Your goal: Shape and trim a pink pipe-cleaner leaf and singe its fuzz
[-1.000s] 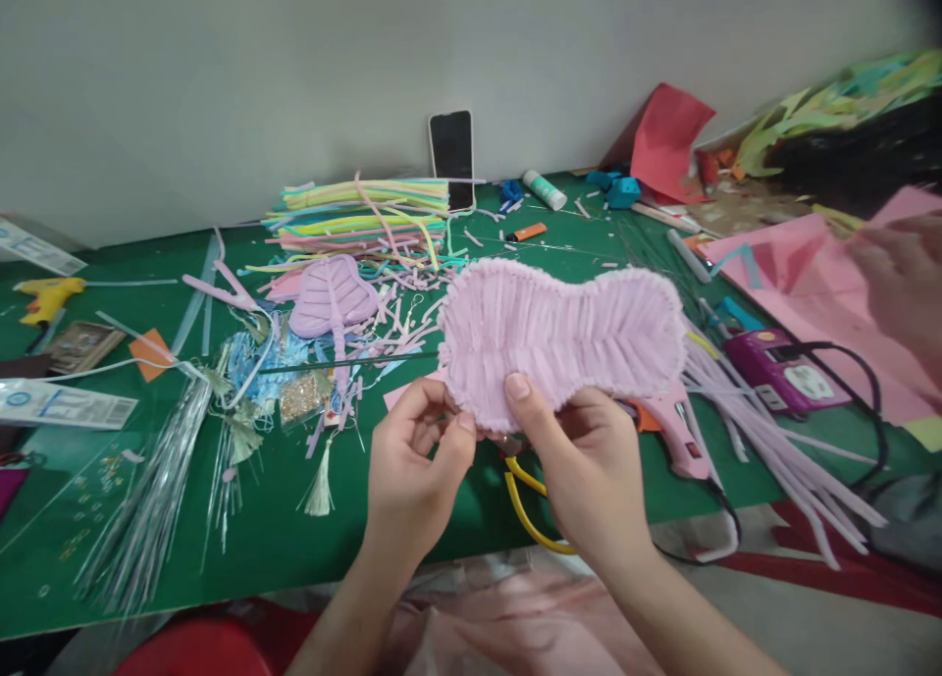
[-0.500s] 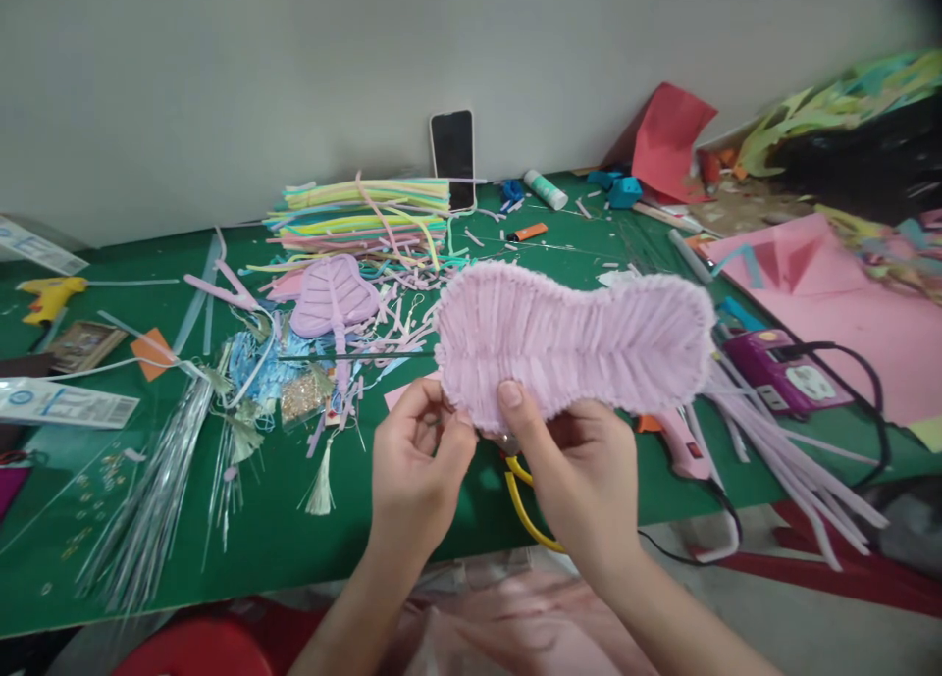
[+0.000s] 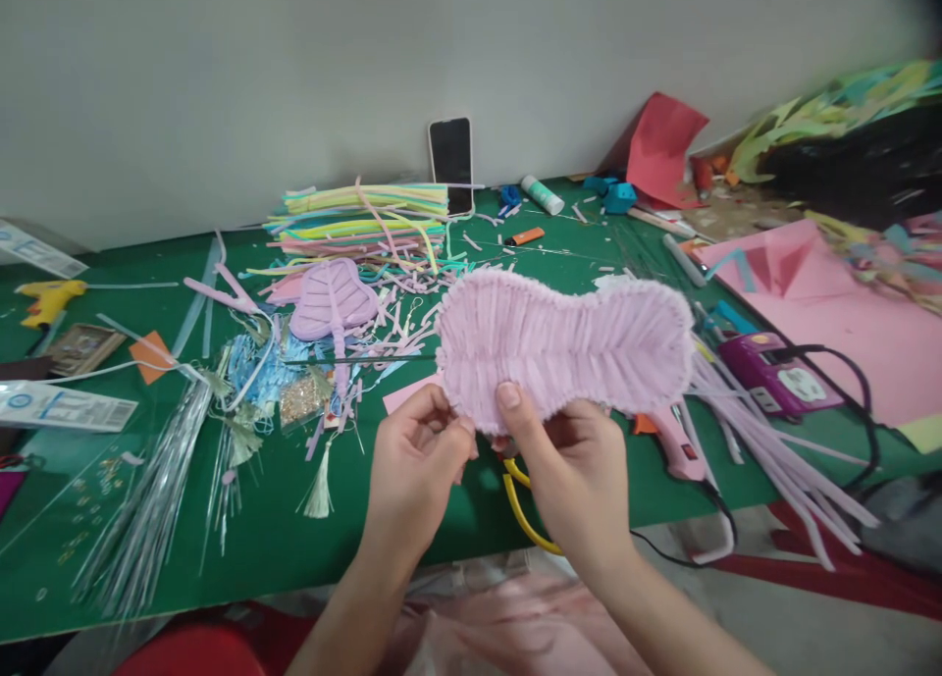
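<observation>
A fuzzy lilac pipe-cleaner piece (image 3: 566, 338), two rounded lobes with a narrower waist and a ribbed centre line, is held up above the table. My right hand (image 3: 578, 460) is closed on its lower edge, thumb pressed on the front and fingers behind. At the lower left corner, my left hand (image 3: 419, 460) pinches with thumb and fingers curled; whether it grips the edge itself is hidden. A thin dark wire stem (image 3: 360, 359) sticks out leftward from the piece. Below it, yellow-handled pliers or scissors (image 3: 519, 504) show partly behind my right hand.
A purple leaf-shaped piece (image 3: 335, 301) lies at left, near bundled coloured pipe cleaners (image 3: 360, 225). A pink glue gun (image 3: 681, 445), a purple power strip (image 3: 780, 372) and lilac pipe cleaners (image 3: 772, 450) are at right. A phone (image 3: 451, 166) leans on the wall.
The right end of the lilac piece has turned slightly inward and down. Both hands keep nearly the same hold. The whole view has shifted a little.
</observation>
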Available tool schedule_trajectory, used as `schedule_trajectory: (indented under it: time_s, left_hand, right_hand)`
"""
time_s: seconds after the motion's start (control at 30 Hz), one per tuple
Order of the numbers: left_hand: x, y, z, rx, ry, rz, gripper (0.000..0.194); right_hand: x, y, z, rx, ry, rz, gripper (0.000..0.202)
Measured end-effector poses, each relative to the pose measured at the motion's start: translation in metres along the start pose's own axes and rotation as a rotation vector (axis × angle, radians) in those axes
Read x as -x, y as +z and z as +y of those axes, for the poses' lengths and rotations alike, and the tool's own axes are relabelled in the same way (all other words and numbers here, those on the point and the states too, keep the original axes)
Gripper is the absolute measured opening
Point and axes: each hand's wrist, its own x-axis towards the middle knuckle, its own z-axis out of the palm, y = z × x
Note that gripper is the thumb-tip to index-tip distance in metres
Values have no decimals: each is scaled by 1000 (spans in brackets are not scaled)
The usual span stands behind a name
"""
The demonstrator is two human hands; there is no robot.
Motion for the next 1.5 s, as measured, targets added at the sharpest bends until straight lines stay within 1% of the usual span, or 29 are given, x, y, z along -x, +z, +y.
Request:
schedule_trajectory:
  time_s: [0.1,0.2,0.23,0.3,0.4,0.43,0.5,0.6,0.73,0.83,0.97,1.03,1.13,1.3,1.37,1.43,1.47,1.5]
  left_hand:
    - [1,1,0,40,8,59,12]
    - [0,1,2,76,37,92,9]
    - [-1,0,2,70,49,84,8]
    - [-2,-2,4,35,58,26,5]
    - [-4,-9,5,-15,50,-97,4]
    - [-5,-11,4,-24,54,-123,5]
    - [-6,-15,4,-27,73,-133,13]
    - [-8,-17,2,-19,98,-82,22]
    - [-9,-14,3,-64,122,-11,21]
    - [-8,-11,2,-95,137,40,20]
    - [-8,-6,-2,-131,174,136,21]
    - [-8,-6,-4,-148,191,160,23]
    - [-9,-7,-7,-144,176,127,26]
    - [-9,-10,-10,-129,126,-4,30]
    - [-7,-9,-11,-141,123,-15,35]
    - [-5,-8,-11,-151,124,11,40]
    - [-5,-8,-11,-149,116,5,41]
    - [-5,-8,-10,-140,102,-37,40]
  right_hand:
    - [-1,0,1,-30,39,-59,41]
    - [-3,-2,5,-155,68,-200,34]
    - [-4,-3,7,-197,77,-241,32]
    - [-6,-5,11,-266,99,-282,30]
    - [-10,-10,15,-352,140,-282,26]
    - [-11,-12,16,-368,156,-285,26]
    - [-12,-14,17,-375,181,-292,27]
    - [-13,-16,18,-374,183,-318,26]
    - [-13,-14,17,-339,167,-343,29]
    - [-13,-12,14,-296,160,-329,33]
    - [-10,-10,10,-247,141,-319,37]
    - [-10,-9,10,-214,134,-317,38]
    - [-10,-9,10,-210,128,-304,37]
    - [-11,-9,12,-279,129,-310,34]
    - [-9,-8,14,-294,143,-313,33]
    - [-8,-7,16,-312,167,-305,33]
    - [-9,-7,17,-331,184,-288,32]
    - [-10,-7,18,-356,202,-255,32]
